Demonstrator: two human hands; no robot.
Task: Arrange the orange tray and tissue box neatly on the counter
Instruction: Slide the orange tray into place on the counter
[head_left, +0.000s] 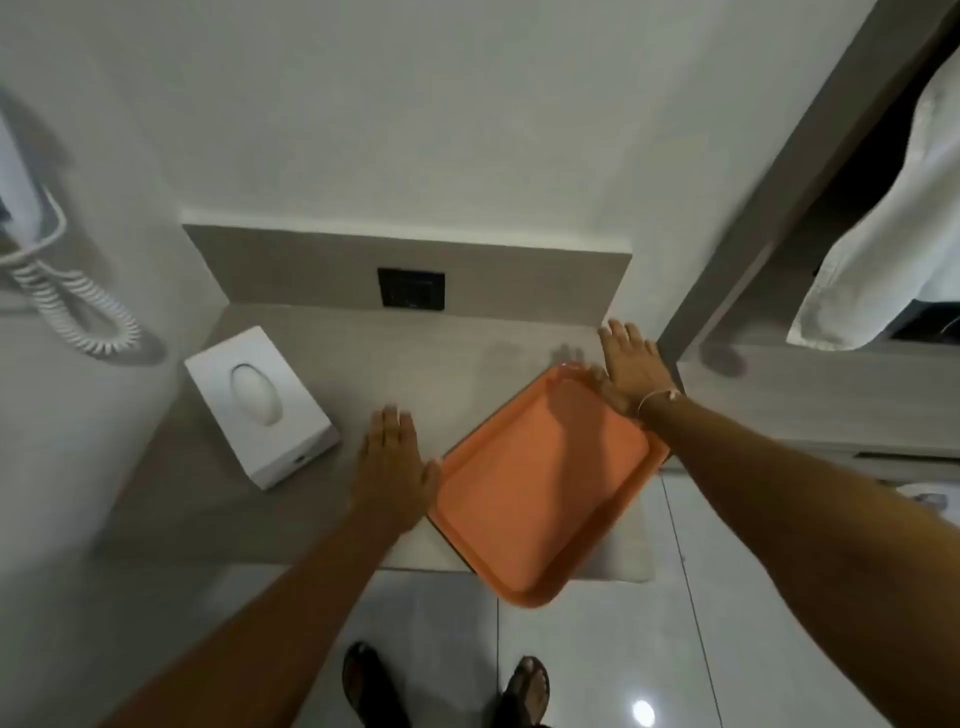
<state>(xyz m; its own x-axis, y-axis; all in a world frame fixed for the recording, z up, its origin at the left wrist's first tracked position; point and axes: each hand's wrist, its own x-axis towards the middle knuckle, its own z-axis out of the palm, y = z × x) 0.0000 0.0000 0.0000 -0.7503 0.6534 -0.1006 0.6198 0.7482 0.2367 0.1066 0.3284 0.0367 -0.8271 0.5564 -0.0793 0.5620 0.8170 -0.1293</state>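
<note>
1. Two hands in view, both yours, both flat with fingers spread, neither one gripping anything.
2. Your left hand (390, 457) lies palm-down on the counter (426, 358), thumb touching the left edge of the orange tray (545, 483).
3. Your right hand (631, 371) presses palm-down on the tray's far right corner, fingers reaching past the rim toward the back wall. A thin bracelet (657, 397) sits on that wrist.
4. The tray sits skewed, long axis running diagonally. Its near corner overhangs the counter's front edge above the floor tiles (571, 649). It is empty.
5. The tissue box (262, 405) is white, on the counter's left part, also rotated off-square. Its oval opening faces up with a tissue showing. It is near your left hand but apart from it, and well apart from the tray.
6. A dark square plate (411, 288) is set in the backsplash, behind the gap between box and tray.
7. A coiled white cord (78, 312) hangs on the left wall, above and left of the box.
8. A white cloth (883, 234) hangs at upper right.
9. Your feet in sandals (527, 686) stand on the tiles below the tray; focus there is soft.
</note>
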